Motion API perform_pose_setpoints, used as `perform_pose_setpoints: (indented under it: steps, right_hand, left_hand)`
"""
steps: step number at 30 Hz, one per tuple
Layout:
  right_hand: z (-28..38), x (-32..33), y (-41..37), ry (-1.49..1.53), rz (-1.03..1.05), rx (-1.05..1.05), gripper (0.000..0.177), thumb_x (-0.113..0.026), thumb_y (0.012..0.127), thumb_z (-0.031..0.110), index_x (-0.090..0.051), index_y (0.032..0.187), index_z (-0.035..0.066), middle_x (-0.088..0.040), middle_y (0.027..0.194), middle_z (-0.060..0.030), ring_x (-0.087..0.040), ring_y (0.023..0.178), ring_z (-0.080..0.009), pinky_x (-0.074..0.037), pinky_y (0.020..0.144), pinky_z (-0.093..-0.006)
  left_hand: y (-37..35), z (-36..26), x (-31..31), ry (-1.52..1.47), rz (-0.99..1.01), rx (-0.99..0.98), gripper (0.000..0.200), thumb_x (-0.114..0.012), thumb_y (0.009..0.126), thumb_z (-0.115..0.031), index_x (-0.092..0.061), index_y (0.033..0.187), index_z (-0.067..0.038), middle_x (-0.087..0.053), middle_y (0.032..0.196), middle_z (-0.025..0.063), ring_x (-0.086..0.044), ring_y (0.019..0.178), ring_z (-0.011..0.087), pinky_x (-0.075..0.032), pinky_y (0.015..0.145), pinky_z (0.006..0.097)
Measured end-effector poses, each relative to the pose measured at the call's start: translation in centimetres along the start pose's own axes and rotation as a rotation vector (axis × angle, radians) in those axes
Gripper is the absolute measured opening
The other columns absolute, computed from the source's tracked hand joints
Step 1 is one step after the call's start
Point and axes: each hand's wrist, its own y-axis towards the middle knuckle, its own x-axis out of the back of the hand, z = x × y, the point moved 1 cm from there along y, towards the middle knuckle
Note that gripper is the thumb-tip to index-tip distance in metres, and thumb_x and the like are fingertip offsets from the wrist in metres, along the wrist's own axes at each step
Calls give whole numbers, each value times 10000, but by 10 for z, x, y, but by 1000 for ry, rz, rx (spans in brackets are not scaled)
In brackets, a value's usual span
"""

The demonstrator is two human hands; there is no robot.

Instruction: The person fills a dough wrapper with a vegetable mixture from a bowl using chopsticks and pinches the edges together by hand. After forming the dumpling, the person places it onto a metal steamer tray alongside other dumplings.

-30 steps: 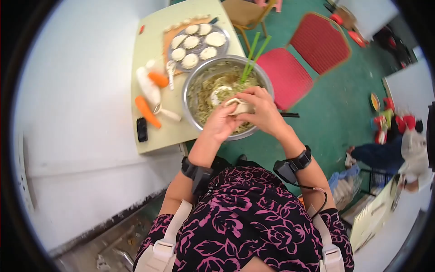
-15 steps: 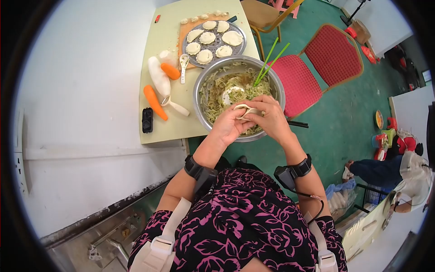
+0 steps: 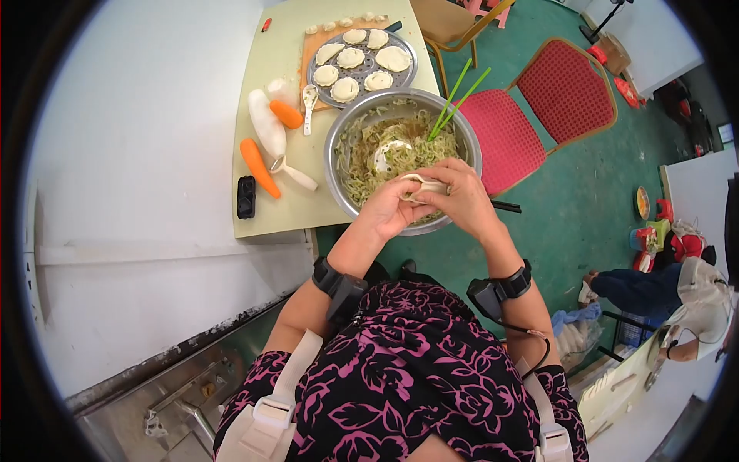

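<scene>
- Your left hand point(image 3: 387, 208) cradles the dough wrapper point(image 3: 436, 187); your right hand's point(image 3: 466, 199) grip pinches its edge, likely keeping it folded.
- Bowl point(image 3: 331, 162) beneath, probably to catch spills.

Table point(image 3: 308, 208) pale yellow. Nr its L edge: white radish point(image 3: 265, 122), orange carrots point(image 3: 259, 168); blk case point(image 3: 245, 197) by near-L corner. Twd far edge: tan board point(image 3: 322, 35), grey tray point(image 3: 369, 68) w/ dark dots, off-white dumplings point(image 3: 350, 58). Nr R edge: silver bowl point(image 3: 330, 158), pale-green & brownish filling point(image 3: 366, 165), bright green sticks point(image 3: 462, 102). Dough wrapper point(image 3: 431, 187) cream. Shirt point(image 3: 416, 362) blk w/ pink floral print. Chair point(image 3: 512, 138) off R edge: red, gold trim.
</scene>
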Motion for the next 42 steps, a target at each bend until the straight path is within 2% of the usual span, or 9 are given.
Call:
perform_pose_setpoints:
  steps: [3, 12, 15, 21, 30, 39, 42]
  right_hand:
    - [3, 4, -1, -21, 32, 10, 287, -656, 655, 171, -628, 914, 52, -557, 848, -78, -502, 862, -240, -349, 791, -335]
    - [13, 18, -5, -224, 96, 159, 317, -646, 657, 183, -618, 949, 62, -546, 872, -80, -488, 882, -240, -340, 780, -340]
    - [14, 19, -5, -229, 104, 152, 315, -648, 655, 180, -618, 944, 57, -545, 875, -84, -488, 882, -245, -341, 783, -341]
    - [12, 8, -3, -210, 45, 187, 317, -650, 655, 171, -606, 940, 41, -543, 879, -87, -487, 894, -259, -349, 781, -347]
    - [13, 8, -7, -193, 95, 171, 292, -638, 667, 156, -614, 941, 56, -538, 873, -81, -492, 879, -246, -351, 772, -338]
    - [14, 11, -6, -263, 68, 254, 205, -619, 676, 127, -645, 875, 83, -558, 821, -25, -502, 817, -189, -336, 747, -315]
    - [12, 12, -4, -320, 17, 318, 168, -614, 675, 115, -653, 835, 82, -573, 823, -13, -509, 811, -171, -332, 746, -322]
  left_hand:
    - [0, 1, 0, 18, 23, 10, 282, -435, 798, -63, -440, 1063, 32, -529, 985, 134, -565, 849, 207, -468, 826, 401]
    - [-1, 0, -2, -299, 153, 132, 315, -358, 816, -122, -435, 1040, 86, -512, 1009, 224, -536, 936, 334, -392, 898, 496]
    - [-2, 1, -2, -309, 169, 125, 302, -385, 813, -106, -436, 1043, 82, -510, 1014, 213, -540, 931, 321, -405, 889, 486]
    - [-5, 0, 5, -229, 16, 106, 286, -462, 787, -48, -441, 1050, 61, -515, 1012, 183, -553, 907, 277, -435, 872, 444]
    - [-3, 3, 5, -119, 32, 126, 295, -471, 770, -41, -438, 1042, 67, -517, 1015, 177, -553, 917, 260, -456, 848, 414]
    - [-3, 2, 4, -345, 121, 121, 464, -343, 784, -179, -369, 1129, 130, -479, 1098, 241, -502, 1003, 341, -353, 924, 500]
    - [-7, 2, -1, -411, 156, 107, 476, -346, 784, -188, -360, 1143, 125, -460, 1121, 243, -474, 1043, 340, -316, 955, 499]
